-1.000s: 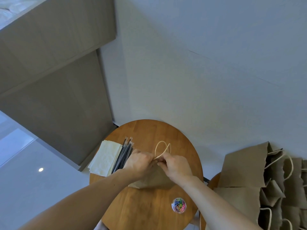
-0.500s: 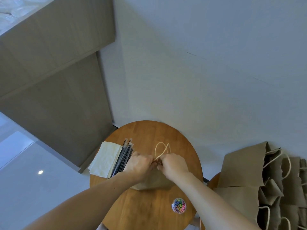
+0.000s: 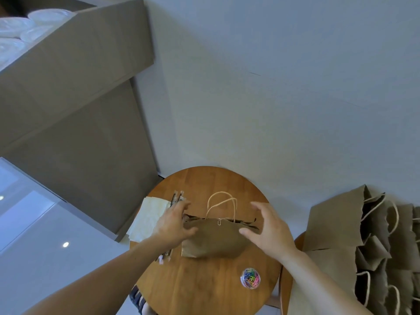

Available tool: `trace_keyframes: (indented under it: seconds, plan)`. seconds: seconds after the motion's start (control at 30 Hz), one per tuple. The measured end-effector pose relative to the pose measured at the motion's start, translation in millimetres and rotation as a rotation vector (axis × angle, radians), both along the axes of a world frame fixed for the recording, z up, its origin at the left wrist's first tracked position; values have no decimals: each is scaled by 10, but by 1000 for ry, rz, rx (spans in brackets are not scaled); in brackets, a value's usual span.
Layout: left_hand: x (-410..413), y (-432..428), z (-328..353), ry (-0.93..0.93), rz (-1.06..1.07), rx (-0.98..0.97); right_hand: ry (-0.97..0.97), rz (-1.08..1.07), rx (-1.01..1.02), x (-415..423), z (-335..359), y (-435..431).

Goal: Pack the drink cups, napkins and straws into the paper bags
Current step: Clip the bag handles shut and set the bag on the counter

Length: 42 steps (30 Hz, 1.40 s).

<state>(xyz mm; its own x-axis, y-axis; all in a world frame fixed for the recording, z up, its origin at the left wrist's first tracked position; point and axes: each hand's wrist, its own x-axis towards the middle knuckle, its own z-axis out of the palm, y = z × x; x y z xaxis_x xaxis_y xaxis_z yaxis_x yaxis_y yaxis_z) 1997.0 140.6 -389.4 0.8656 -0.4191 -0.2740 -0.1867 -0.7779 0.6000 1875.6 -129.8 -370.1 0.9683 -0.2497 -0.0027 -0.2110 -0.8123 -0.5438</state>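
A brown paper bag (image 3: 213, 239) stands on the round wooden table (image 3: 204, 285), its top pinned together by a small paper clip (image 3: 219, 222), its two cord handles upright. My left hand (image 3: 175, 223) is at the bag's left side, fingers spread, thumb touching the paper. At the bag's right side, my right hand (image 3: 270, 226) hovers with fingers spread and relaxed. A stack of pale napkins (image 3: 150, 217) and wrapped black straws (image 3: 176, 197) lie left of the bag, partly under my left hand. No drink cup shows on the table.
A clear tub of coloured paper clips (image 3: 250, 278) sits near the table's front right. Several brown paper bags (image 3: 363, 242) stand in a row at the right. A tall grey cabinet (image 3: 75, 123) at the left carries white lids (image 3: 27, 26) on top.
Both hands were pinched together at the bag's top by the handles; they have come apart to the bag's two sides and opened. A paper clip now shows on the bag's top edge.
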Motion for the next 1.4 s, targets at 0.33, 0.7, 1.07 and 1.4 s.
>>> trace_keyframes:
  seconds: [0.33,0.7,1.07,1.4]
  plan:
    - [-85,150,-63,166,126,-26,134,-148,235,6,-391,12]
    - [-155,813,775,160,243,-469,-208,-213,440,238,333,803]
    - [-298,2648,1482,-45,409,-744,-416,-48,469,725,1364,2688]
    - [-210,4550,2477,-446,706,-827,-469,267,575,1375,2436,4692]
